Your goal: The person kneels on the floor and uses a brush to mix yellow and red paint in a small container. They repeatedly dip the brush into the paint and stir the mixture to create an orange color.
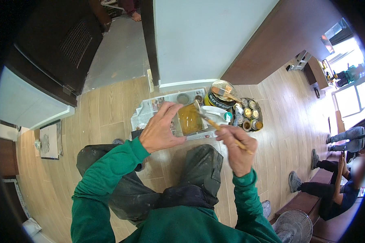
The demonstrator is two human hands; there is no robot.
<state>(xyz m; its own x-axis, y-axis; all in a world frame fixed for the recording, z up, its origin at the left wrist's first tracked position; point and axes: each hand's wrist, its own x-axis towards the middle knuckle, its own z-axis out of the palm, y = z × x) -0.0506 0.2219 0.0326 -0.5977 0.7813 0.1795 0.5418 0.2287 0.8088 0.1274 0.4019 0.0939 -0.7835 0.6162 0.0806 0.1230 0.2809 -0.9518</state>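
My right hand grips a paintbrush by its wooden handle, with the bristle end at the right edge of a shallow tray. Yellow-brown liquid lies in that tray. Along the tray's left side, my left hand is open, thumb and fingers spread apart. Whether it touches the tray I cannot tell. Just right of the tray lies a white bottle with a teal cap. Newspaper is spread beneath these things.
Behind the bottle stands a black and yellow paint bucket with another brush on top. Several small cans sit in a round tray to its right. A wall rises beyond. At right are a seated person and a fan.
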